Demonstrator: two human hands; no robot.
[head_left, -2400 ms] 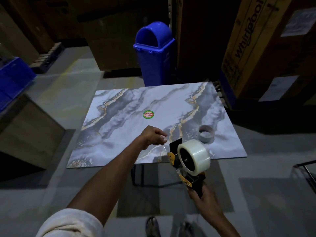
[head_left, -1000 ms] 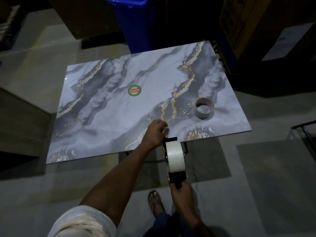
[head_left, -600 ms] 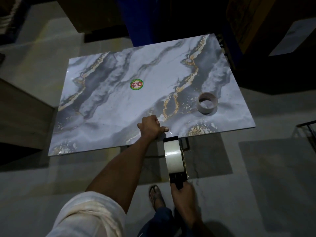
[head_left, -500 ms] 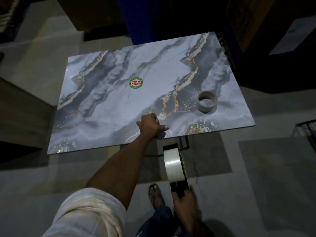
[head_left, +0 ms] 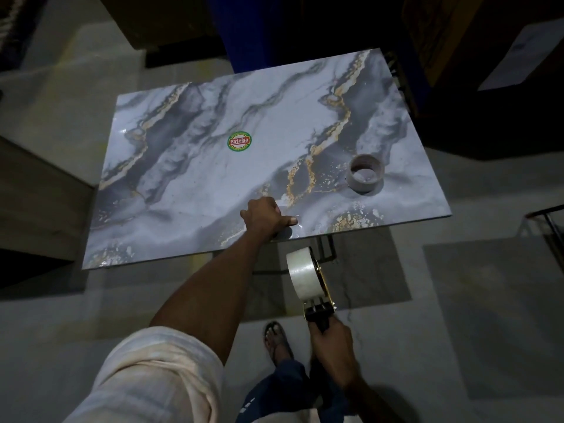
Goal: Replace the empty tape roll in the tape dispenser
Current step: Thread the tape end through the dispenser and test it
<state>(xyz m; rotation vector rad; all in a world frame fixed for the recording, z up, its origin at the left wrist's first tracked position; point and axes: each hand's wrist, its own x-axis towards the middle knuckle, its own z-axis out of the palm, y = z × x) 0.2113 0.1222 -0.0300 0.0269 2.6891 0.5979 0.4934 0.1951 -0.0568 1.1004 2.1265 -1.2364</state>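
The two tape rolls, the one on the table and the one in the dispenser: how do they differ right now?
The roll on the table is a bare, thin-walled brownish core; the roll in the dispenser is thick with pale clear tape. The table roll lies flat, hole up, untouched; the dispenser roll stands on edge off the table's near edge, carried by the right hand on the handle. Both are rings of similar width.

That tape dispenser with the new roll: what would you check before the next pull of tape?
1. New roll seated in the tape dispenser: ok, it sits in the frame.
2. Right hand gripping the handle: ok.
3. Left hand pinning something at the table edge: ok, thumb pressed flat.
4. Tape strip running from roll to thumb: cannot tell, too dim.
5. Empty roll out of the way: ok, it stands apart on the table.
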